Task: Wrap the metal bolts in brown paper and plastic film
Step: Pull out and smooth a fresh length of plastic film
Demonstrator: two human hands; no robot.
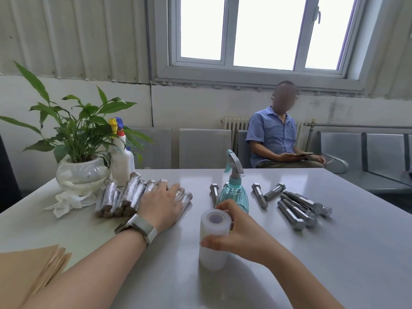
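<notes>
A pile of wrapped bolts (124,196), brown paper under shiny film, lies left of centre on the grey table (334,253). My left hand (161,202) rests flat on the pile's right side, fingers spread over the bundles. My right hand (236,233) grips the white roll of plastic film (213,239), which stands upright in the middle of the table. Several bare metal bolts (296,207) lie loose to the right. A stack of brown paper sheets (29,275) sits at the near left corner.
A teal spray bottle (234,192) stands just behind the film roll. A potted plant (80,157), a white spray bottle (121,157) and crumpled tissue (66,202) occupy the far left. A seated person (278,139) is beyond the table's far edge.
</notes>
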